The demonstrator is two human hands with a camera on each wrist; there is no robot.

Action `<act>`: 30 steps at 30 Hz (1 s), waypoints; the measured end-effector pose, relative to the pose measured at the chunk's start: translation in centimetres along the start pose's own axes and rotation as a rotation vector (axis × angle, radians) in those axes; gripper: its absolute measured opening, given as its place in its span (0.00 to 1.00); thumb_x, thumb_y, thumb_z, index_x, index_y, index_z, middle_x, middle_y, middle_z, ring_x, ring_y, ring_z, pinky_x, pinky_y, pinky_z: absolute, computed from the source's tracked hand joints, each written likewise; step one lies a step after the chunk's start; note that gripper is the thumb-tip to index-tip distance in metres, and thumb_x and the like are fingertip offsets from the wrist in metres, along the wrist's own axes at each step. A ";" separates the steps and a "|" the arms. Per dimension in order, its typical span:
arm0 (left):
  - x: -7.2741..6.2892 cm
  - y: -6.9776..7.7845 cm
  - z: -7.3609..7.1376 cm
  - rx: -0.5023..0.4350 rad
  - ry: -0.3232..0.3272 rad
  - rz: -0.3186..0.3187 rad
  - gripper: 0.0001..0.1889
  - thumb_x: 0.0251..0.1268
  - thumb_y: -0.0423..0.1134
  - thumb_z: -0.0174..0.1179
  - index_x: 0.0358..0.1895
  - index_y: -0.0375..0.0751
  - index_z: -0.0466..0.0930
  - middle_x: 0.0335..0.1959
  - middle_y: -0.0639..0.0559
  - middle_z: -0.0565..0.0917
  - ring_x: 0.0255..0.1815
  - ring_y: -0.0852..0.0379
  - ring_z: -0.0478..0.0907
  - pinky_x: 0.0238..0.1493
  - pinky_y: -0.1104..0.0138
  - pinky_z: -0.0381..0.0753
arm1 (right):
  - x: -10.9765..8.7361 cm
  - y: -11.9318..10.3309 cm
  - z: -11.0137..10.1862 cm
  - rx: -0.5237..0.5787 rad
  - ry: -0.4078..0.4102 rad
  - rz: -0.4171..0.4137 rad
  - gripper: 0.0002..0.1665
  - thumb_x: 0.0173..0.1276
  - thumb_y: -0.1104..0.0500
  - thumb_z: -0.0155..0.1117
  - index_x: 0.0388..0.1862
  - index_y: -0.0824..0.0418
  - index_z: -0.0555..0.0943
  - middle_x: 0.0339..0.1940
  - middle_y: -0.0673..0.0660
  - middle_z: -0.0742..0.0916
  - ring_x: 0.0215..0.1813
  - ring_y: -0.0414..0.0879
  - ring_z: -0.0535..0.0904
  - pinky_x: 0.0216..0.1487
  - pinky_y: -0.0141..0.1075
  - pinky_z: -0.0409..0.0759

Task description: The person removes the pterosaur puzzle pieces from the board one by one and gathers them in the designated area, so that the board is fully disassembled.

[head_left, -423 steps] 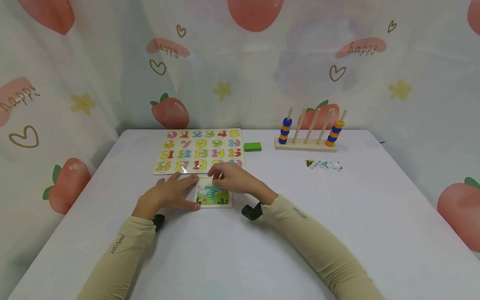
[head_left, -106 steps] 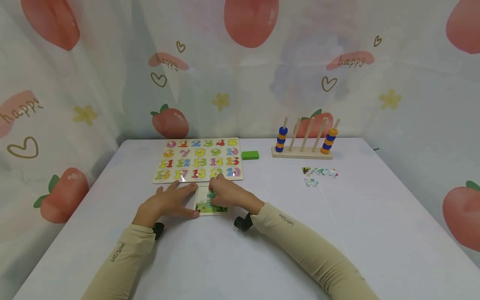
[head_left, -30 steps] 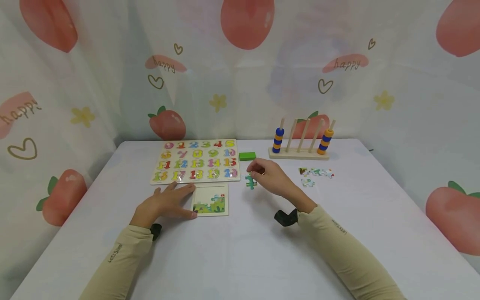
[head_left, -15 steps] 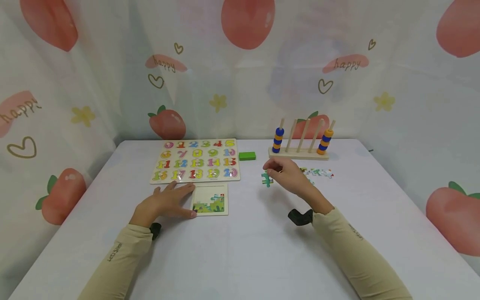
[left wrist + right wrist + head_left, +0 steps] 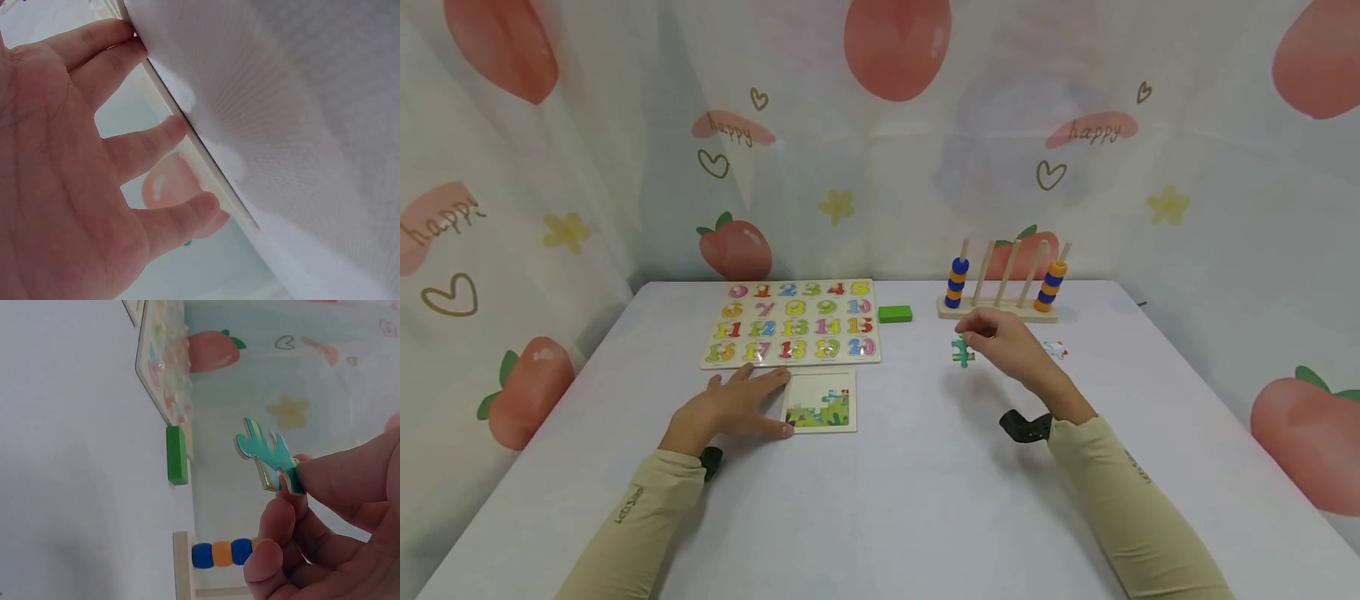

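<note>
My right hand [image 5: 1011, 346] pinches a teal and green jigsaw puzzle piece [image 5: 962, 350] between thumb and fingers, raised above the table; the right wrist view shows the same puzzle piece [image 5: 269, 456] close up. Spread out flat, my left hand [image 5: 730, 408] touches the left edge of a small puzzle tray [image 5: 820, 381]. Green pieces [image 5: 820, 412] lie along the tray's bottom and right side, while its upper left part is bare. Behind my right hand a white puzzle piece [image 5: 1055, 350] shows; the loose pieces beside it are mostly hidden.
A number board [image 5: 790, 323] lies behind the tray, with a green block [image 5: 895, 314] by its right edge. At the back right stands a wooden peg rack [image 5: 1000, 308] with blue and orange beads on its outer pegs. A printed curtain hangs behind the table.
The right hand has taken a teal piece out of the tray and carried it rightward, in front of the peg rack. Several pieces have left the tray since the earliest frame. The left hand stays put.
</note>
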State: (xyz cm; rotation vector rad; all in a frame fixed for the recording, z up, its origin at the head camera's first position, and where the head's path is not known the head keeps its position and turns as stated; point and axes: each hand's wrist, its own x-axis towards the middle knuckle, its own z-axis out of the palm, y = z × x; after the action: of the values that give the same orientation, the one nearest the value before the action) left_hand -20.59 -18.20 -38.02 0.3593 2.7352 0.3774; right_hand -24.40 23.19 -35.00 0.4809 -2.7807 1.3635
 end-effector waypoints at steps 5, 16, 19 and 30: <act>0.3 -0.1 0.2 -0.008 -0.009 -0.007 0.53 0.62 0.62 0.76 0.86 0.48 0.61 0.85 0.40 0.61 0.86 0.29 0.43 0.79 0.27 0.38 | -0.1 0.8 -1.5 0.010 -0.009 0.041 0.14 0.84 0.65 0.58 0.60 0.71 0.81 0.55 0.66 0.86 0.54 0.59 0.80 0.55 0.41 0.83; 0.2 -0.3 0.1 -0.015 -0.010 -0.009 0.53 0.61 0.62 0.76 0.86 0.47 0.61 0.85 0.39 0.61 0.86 0.29 0.42 0.78 0.26 0.37 | -0.2 3.4 -4.5 0.005 0.017 0.081 0.15 0.85 0.62 0.58 0.61 0.72 0.80 0.56 0.67 0.85 0.55 0.60 0.80 0.49 0.35 0.83; 0.3 -0.4 0.2 -0.009 -0.012 -0.010 0.53 0.61 0.63 0.75 0.86 0.48 0.61 0.85 0.40 0.60 0.86 0.29 0.41 0.78 0.26 0.37 | -0.4 4.2 -5.4 -0.010 0.010 0.105 0.16 0.85 0.62 0.59 0.61 0.72 0.80 0.58 0.68 0.84 0.57 0.60 0.79 0.49 0.36 0.82; 0.3 -0.4 0.3 -0.001 -0.010 -0.005 0.54 0.61 0.63 0.75 0.86 0.48 0.61 0.85 0.39 0.60 0.86 0.28 0.42 0.78 0.26 0.37 | -1.4 6.1 -7.7 -0.047 0.013 0.183 0.18 0.85 0.62 0.57 0.63 0.75 0.78 0.65 0.73 0.81 0.58 0.59 0.77 0.52 0.39 0.79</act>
State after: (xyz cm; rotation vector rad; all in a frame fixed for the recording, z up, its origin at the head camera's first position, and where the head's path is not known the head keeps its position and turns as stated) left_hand -20.85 -18.39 -38.51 0.3532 2.7261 0.3743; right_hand -25.77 33.04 -35.11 0.2197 -2.9003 1.3226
